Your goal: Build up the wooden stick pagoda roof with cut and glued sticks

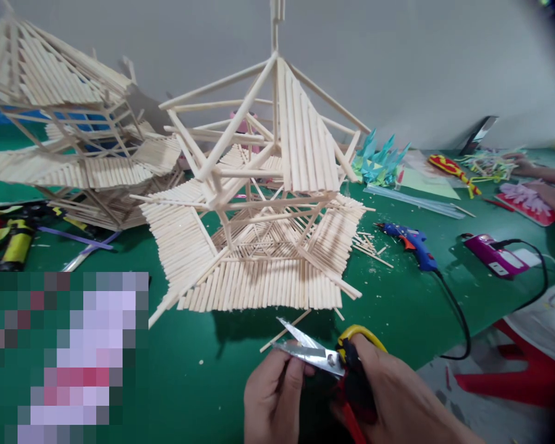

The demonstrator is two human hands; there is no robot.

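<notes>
My right hand (393, 388) is wrapped round the handles of a pair of scissors (317, 356), whose silver blades stand apart and point left. One handle shows yellow, another part red and black. Beside the lower blade, my left hand (272, 391) is closed in a pinch; whatever lies between its fingertips is hidden. Just beyond both hands stands a tiered pagoda model (259, 287) built of thin wooden sticks. Slats cover one section of its upper roof (303, 139), and the other visible sections are open frame. A loose stick (282, 333) lies under the blade tips on the green table (203, 370).
Another stick pagoda (69, 166) stands at left. To the right are scattered stick pieces (370, 243), a blue glue gun (411, 243) with its black cord, clear glue sticks (416, 200) and a purple power box (494, 254). Another person's hand (546, 194) is at far right.
</notes>
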